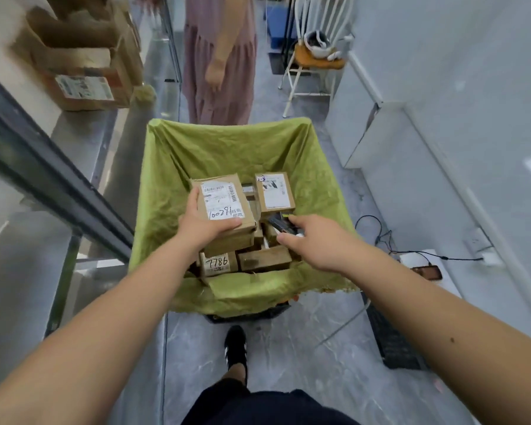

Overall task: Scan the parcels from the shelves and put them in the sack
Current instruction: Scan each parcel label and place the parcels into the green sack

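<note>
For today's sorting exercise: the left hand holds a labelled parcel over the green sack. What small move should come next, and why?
Probably lower and release it. The left hand grips the parcel above the boxes in the sack, while the right hand holds the scanner low beside it.

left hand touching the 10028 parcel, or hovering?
Touching. In the head view the left hand grips the labelled parcel over the green sack, thumb lying across its label edge and fingers wrapped up its left side.

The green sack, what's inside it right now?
The green sack holds several brown parcels: one marked 7786, another labelled one further back. The left hand holds a parcel above the pile. Anything below the top layer is covered.
</note>
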Motion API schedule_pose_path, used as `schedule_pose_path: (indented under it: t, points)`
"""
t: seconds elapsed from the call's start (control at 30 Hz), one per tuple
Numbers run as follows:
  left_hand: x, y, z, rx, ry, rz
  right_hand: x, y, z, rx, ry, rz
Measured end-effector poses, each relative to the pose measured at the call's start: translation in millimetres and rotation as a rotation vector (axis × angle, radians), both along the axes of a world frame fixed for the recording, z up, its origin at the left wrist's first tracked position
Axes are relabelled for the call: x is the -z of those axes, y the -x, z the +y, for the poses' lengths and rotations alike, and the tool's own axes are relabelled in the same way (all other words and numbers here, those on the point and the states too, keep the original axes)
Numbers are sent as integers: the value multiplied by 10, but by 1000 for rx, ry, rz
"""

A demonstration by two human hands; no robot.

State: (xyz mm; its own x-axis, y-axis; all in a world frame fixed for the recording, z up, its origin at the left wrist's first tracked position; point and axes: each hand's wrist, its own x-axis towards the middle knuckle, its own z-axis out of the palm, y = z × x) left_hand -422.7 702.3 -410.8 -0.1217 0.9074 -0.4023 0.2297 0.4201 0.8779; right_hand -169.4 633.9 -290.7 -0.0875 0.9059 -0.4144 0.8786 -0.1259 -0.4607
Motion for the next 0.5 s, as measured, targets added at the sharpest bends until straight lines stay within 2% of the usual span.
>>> schedule_pose_path:
  t: [0.23, 0.5]
  points:
    - [797, -104, 1043, 88, 122, -81, 432, 181, 718, 140, 125, -12]
    - [1243, -242, 1361, 182, 99, 58, 655, 153, 1020, 248, 230, -34]
